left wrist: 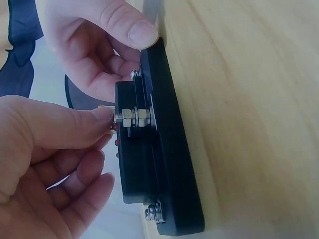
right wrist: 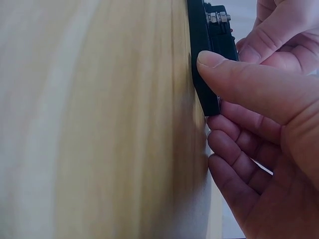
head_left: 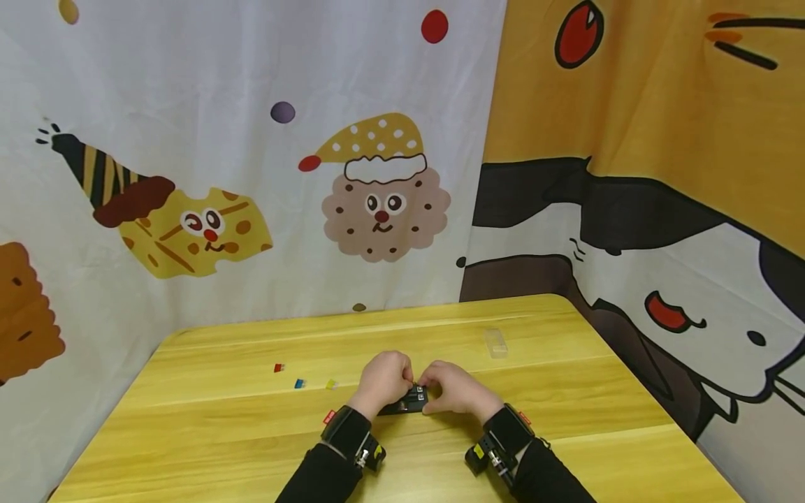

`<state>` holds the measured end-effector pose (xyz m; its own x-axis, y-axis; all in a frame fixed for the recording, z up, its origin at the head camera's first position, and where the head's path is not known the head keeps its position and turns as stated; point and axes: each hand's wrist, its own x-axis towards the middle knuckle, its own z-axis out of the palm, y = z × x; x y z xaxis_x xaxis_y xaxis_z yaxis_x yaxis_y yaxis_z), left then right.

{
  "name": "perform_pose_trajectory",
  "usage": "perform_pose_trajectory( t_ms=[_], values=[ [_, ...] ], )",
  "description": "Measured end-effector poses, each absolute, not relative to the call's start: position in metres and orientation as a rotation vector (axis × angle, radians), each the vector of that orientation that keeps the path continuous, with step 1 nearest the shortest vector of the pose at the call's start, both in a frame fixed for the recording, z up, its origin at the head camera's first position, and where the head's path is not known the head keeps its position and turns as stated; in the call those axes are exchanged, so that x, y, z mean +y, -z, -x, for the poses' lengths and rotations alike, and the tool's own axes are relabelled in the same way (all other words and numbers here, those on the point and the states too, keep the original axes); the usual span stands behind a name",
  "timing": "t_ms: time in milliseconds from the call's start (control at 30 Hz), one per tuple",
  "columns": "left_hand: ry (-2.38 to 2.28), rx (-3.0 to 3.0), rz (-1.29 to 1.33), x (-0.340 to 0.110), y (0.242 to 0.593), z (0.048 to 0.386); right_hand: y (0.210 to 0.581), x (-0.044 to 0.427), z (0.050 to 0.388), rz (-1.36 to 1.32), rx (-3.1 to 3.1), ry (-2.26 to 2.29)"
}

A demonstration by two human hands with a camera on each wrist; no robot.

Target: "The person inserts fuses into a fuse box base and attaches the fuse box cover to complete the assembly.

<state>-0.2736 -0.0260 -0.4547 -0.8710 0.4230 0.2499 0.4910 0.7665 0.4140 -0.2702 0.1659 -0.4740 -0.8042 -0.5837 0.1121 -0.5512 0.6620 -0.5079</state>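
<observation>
A black block with metal bolts and nuts (head_left: pixel 413 401) lies on the table between the two hands. The left hand (head_left: pixel 381 381) pinches a small piece, mostly hidden by its fingertips, against the block's raised part (left wrist: pixel 133 174); its other fingers are loosely bent in the left wrist view. The right hand (head_left: pixel 458 388) grips the block's right end, its thumb on one face and fingers at the end and far side in the right wrist view. Small red dots (left wrist: pixel 117 143) show on the raised part beside the left fingertips.
On the wooden table (head_left: pixel 220 433), left of the hands, lie small red (head_left: pixel 279 367), blue (head_left: pixel 300 383) and yellow (head_left: pixel 331 384) pieces. A clear plastic box (head_left: pixel 496 344) lies behind the right hand. Printed curtains (head_left: pixel 239 140) hang behind the table and to its right.
</observation>
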Motion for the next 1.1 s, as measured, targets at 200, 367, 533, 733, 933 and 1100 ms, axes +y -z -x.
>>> perform_pose_trajectory(
  t_ms=[200,367,533,733,933,1100],
  values=[
    [0.741,-2.853,0.694,-0.0247,0.4530,0.2739,0.4743,0.1661,0.2704,0.975,2.809,0.825],
    [0.764,-2.885,0.673,-0.0237,0.4528,0.2761,0.4748,0.1669,0.2706,0.981,2.816,0.814],
    [0.798,-2.911,0.667,-0.0239,0.4528,0.2794,0.4750,0.1671,0.2710,1.005,2.821,0.811],
    [0.811,-2.919,0.680,-0.0240,0.4540,0.2804,0.4782,0.1678,0.2720,0.986,2.819,0.810],
    [0.812,-2.885,0.683,-0.0255,0.4590,0.2772,0.4818,0.1682,0.2724,0.975,2.813,0.813],
    [0.844,-2.864,0.670,-0.0272,0.4602,0.2755,0.4813,0.1674,0.2738,0.973,2.819,0.822]
  ],
)
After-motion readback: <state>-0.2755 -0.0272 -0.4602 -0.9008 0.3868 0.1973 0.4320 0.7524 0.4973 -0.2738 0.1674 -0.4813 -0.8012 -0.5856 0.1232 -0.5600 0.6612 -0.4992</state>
